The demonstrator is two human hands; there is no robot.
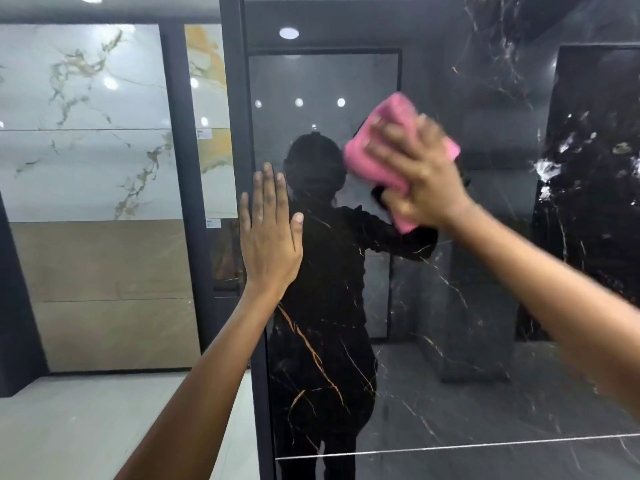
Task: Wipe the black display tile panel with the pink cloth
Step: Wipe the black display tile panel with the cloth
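Observation:
The glossy black display tile panel (450, 341) with gold and white veins fills the right half of the view and stands upright. My right hand (419, 178) presses the folded pink cloth (377, 157) flat against its upper middle; the hand is blurred by motion. My left hand (268, 237) lies flat with fingers spread on the panel's left edge, beside its dark frame (258, 341). A dark reflection of a person shows in the panel between my two hands.
To the left stand other display panels: a white marble one (83, 123) above a beige one (110, 292), and a narrow cream-and-orange one (213, 133). A pale floor (86, 420) lies at the lower left.

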